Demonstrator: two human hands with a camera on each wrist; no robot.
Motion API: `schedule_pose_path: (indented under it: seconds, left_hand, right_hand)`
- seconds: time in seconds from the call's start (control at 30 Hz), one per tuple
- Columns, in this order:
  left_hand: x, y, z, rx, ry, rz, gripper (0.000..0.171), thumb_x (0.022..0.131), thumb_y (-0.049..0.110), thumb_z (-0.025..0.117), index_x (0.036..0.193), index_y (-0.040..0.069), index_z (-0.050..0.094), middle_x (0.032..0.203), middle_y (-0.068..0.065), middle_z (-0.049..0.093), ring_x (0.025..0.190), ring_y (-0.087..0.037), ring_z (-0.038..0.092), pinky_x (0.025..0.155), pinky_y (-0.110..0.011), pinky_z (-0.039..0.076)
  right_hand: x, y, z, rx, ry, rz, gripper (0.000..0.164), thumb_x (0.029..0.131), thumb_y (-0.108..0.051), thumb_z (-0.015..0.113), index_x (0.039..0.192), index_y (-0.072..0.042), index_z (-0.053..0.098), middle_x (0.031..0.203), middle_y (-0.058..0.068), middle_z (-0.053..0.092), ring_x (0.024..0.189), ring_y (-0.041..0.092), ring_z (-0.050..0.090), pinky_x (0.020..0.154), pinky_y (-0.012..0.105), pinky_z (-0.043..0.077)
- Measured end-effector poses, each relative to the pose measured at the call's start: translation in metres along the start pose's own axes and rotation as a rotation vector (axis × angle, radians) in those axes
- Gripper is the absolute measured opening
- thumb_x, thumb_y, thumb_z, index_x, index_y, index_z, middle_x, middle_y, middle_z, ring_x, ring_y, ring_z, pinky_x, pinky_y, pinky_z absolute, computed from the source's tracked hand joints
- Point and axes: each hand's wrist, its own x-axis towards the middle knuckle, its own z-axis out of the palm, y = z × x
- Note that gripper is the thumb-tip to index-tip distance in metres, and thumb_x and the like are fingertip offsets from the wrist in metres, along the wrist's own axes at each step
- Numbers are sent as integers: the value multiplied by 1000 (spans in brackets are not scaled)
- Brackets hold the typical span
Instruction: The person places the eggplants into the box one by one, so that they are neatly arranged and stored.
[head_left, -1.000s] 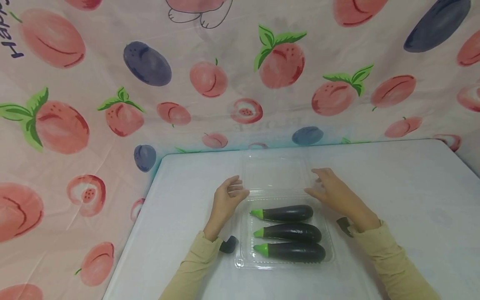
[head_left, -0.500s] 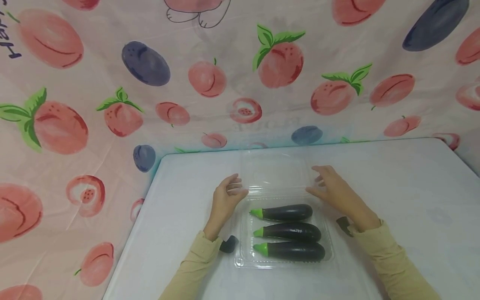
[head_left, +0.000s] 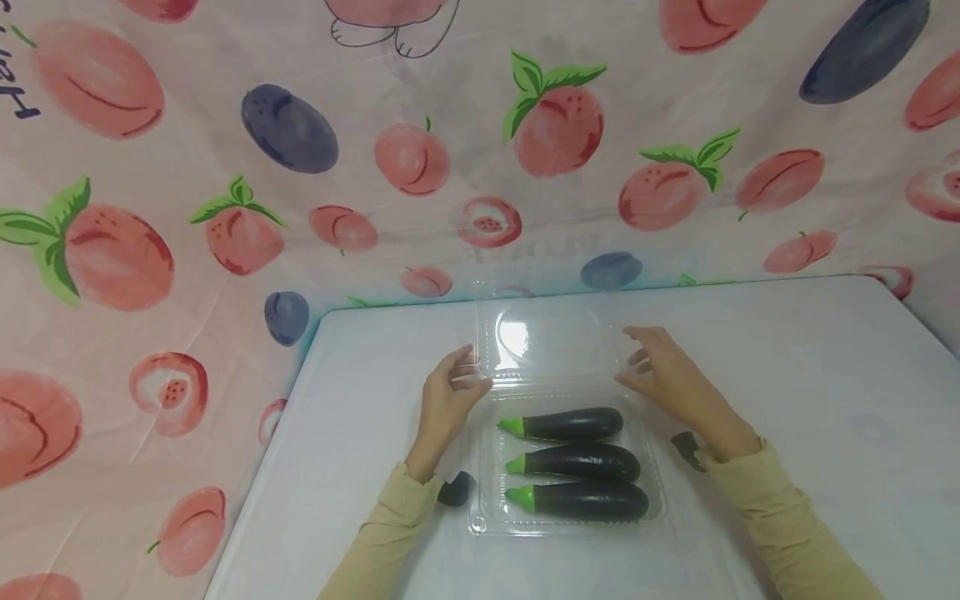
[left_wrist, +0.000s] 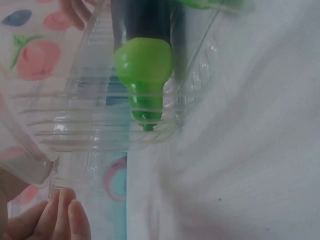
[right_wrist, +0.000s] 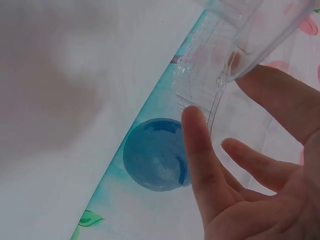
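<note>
A clear plastic clamshell box (head_left: 477, 475) lies on the table with three eggplants (head_left: 585, 463) side by side in its base, green caps to the left. Its transparent lid (head_left: 555, 342) is hinged at the far side and tilted up. My left hand (head_left: 452, 396) holds the lid's left edge, fingers bent, thumb near the hinge. My right hand (head_left: 667, 379) holds the opposite edge; in the right wrist view its thumb and a finger (right_wrist: 197, 140) meet the lid's rim (right_wrist: 217, 100). One eggplant cap (left_wrist: 144, 70) shows through the box wall in the left wrist view.
The white table (head_left: 787, 375) ends at a backdrop (head_left: 450, 100) printed with peaches and dark plums. Black wrist-worn devices (head_left: 456, 489) stick out inward from both cuffs, one on each side of the box.
The lid has tilted higher; its far edge now overlaps the backdrop, and a bright glare shows on it. Both hands have risen slightly with it. The eggplants have stayed in place.
</note>
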Motion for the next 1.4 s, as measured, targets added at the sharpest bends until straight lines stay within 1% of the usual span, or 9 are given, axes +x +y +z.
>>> schedule_pose_path:
  seconds: [0.17, 0.33, 0.4, 0.5, 0.7, 0.93, 1.03, 1.23, 1.4]
  left_hand:
    - [0, 1, 0, -14, 10, -12, 60, 83, -1, 76, 138, 1, 54, 122, -18, 64, 108, -32, 65, 91, -35, 58]
    - [2, 1, -1, -30, -4, -9, 60, 84, -7, 72, 139, -5, 49, 123, -26, 62, 110, -40, 63, 96, -48, 55]
    - [2, 1, -1, -31, -8, 0, 60, 84, -7, 72, 140, -6, 48, 123, -28, 61, 109, -41, 63, 96, -50, 54]
    - [1, 0, -2, -29, -6, 17, 61, 85, -5, 72, 140, -3, 49, 122, -26, 61, 108, -38, 64, 94, -47, 56]
    - [1, 0, -3, -35, 9, 43, 58, 84, -3, 75, 137, 3, 52, 116, -18, 64, 103, -29, 66, 89, -34, 58]
    - [3, 0, -3, -53, 15, 54, 57, 83, -3, 75, 135, 0, 52, 112, -18, 64, 99, -26, 65, 82, -22, 56]
    - [3, 0, -2, -66, 18, 48, 56, 83, -4, 76, 134, -1, 52, 112, -20, 64, 99, -27, 65, 81, -21, 56]
    - [2, 1, -2, -97, 29, 28, 56, 82, -5, 76, 133, -2, 52, 111, -20, 64, 100, -30, 64, 81, -22, 56]
    - [2, 0, -2, -126, 32, 34, 53, 81, -6, 76, 129, -4, 52, 111, -23, 64, 101, -32, 64, 82, -23, 56]
  right_hand:
    - [2, 1, 0, 10, 8, 18, 71, 88, -4, 73, 145, 9, 33, 130, 30, 45, 102, 41, 62, 87, 56, 55]
    - [3, -1, -1, 30, 6, 43, 73, 88, -2, 72, 147, 8, 30, 132, 30, 45, 104, 43, 62, 88, 57, 55]
    - [3, -2, -1, 38, 10, 48, 74, 87, -1, 72, 147, 8, 29, 131, 30, 45, 103, 43, 62, 88, 57, 55]
    - [3, -2, -1, 52, 22, 47, 76, 87, 0, 73, 148, 8, 28, 131, 30, 45, 102, 43, 63, 87, 57, 56]
    - [4, 1, -1, 61, 55, 16, 79, 85, 4, 73, 148, 9, 26, 128, 30, 47, 98, 42, 65, 84, 56, 57]
    - [4, 2, -2, 79, 65, 10, 79, 85, 5, 72, 148, 10, 24, 125, 30, 51, 97, 42, 65, 83, 57, 56]
    - [4, 1, -3, 87, 61, 21, 79, 86, 5, 72, 148, 11, 24, 123, 30, 53, 97, 42, 65, 84, 57, 56]
    - [4, 2, -2, 91, 62, 25, 79, 85, 4, 73, 148, 11, 25, 121, 29, 53, 98, 41, 65, 84, 56, 56]
    - [4, 3, -1, 104, 85, 13, 79, 83, 7, 74, 146, 11, 27, 116, 28, 53, 95, 40, 65, 83, 54, 57]
